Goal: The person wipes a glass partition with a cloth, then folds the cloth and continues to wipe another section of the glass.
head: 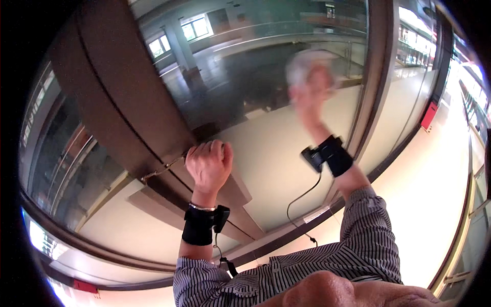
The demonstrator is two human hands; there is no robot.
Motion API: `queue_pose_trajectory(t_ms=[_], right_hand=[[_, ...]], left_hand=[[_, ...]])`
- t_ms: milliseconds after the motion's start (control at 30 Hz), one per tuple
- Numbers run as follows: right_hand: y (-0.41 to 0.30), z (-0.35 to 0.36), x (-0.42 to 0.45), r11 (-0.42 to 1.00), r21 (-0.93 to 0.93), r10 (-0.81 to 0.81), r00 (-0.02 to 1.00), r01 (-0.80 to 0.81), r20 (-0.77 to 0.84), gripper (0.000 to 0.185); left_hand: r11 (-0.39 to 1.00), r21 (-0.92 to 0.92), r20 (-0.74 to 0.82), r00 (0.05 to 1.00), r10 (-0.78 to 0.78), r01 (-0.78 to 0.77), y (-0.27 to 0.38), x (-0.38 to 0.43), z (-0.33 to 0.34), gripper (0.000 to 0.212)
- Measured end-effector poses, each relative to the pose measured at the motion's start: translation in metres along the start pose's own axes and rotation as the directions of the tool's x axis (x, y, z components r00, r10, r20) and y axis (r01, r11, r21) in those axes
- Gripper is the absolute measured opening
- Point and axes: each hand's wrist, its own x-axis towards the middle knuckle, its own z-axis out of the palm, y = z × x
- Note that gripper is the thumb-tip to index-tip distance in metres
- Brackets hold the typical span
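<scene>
My right hand (312,88), blurred by motion, is shut on a whitish cloth (307,65) at the large glass pane (245,69) of a door or partition. My left hand (210,163) is curled at the edge of the wide dark brown frame (115,88), its fingers bent away from view. Just beyond its knuckles lies a dark patch, perhaps a handle or a shadow; whether the hand grips anything is hidden. A narrow metal latch or rod (165,169) crosses the frame beside it. Both wrists wear black bands with small devices and cables.
A second glass pane (69,153) stands left of the frame, and a brown upright (378,76) bounds the large pane on the right. Red boxes or signs are at the right (429,116) and lower left (85,286). Windows and a pillar show in the glass.
</scene>
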Motion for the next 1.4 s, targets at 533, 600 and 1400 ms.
queue_pose_trajectory(t_ms=[533, 600, 1400], right_hand=[[0.083, -0.017, 0.042, 0.662, -0.153, 0.700, 0.678, -0.734, -0.225, 0.049], [0.031, 0.008, 0.044, 0.920, -0.129, 0.329, 0.909, -0.370, -0.255, 0.050], [-0.101, 0.015, 0.123, 0.686, 0.114, -0.727, 0.677, 0.718, 0.110, 0.038]], left_hand=[[0.999, 0.050, -0.042, 0.999, 0.010, -0.008, -0.007, -0.015, 0.008, 0.024], [0.999, 0.050, -0.058, 0.998, 0.014, -0.011, -0.005, -0.016, 0.008, 0.024], [0.996, 0.079, -0.046, 0.999, -0.028, 0.031, -0.015, -0.016, 0.001, 0.023]])
